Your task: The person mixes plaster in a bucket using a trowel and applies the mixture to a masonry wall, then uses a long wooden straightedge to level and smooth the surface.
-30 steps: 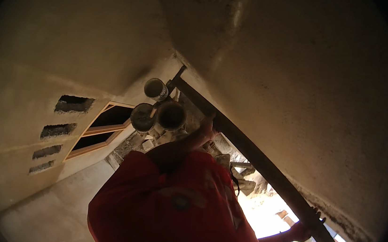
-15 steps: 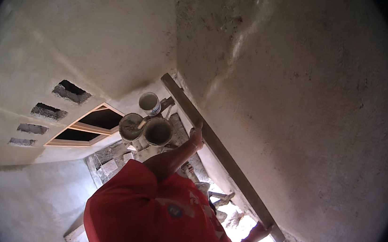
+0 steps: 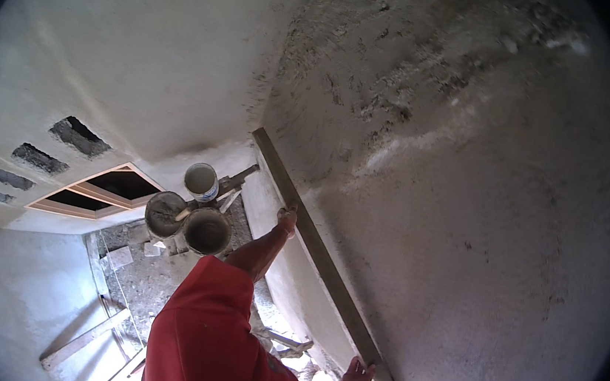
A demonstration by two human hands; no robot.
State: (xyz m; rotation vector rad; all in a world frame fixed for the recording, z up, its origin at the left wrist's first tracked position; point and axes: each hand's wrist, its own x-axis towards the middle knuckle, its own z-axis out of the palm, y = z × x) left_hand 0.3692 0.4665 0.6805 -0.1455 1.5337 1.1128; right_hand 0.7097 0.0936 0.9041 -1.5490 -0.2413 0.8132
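Note:
Both hands hold a long, straight screed board (image 3: 327,276) along the plastered wall (image 3: 475,268) on the right. It slants from the room corner at the upper left to the lower right. My left hand (image 3: 287,220) grips the board's near edge, above its middle. Close to the lower end, my right hand (image 3: 357,378) is closed on the same edge, a dark band around the wrist. The fingers' far sides are partly hidden by the board. Whether its whole face touches the wall, I cannot tell.
Below left stand a white bucket (image 3: 202,181), a dark bucket (image 3: 208,232) and a mortar-filled container (image 3: 166,214) with a handle sticking out. A wooden-framed opening (image 3: 100,190) and several rough holes mark the left wall. Planks (image 3: 85,338) lean at the lower left.
The board and both hands have shifted left and slightly down in the picture, the board tilting a little steeper. My view has moved too, showing more rough wall above. Both hands keep their grip.

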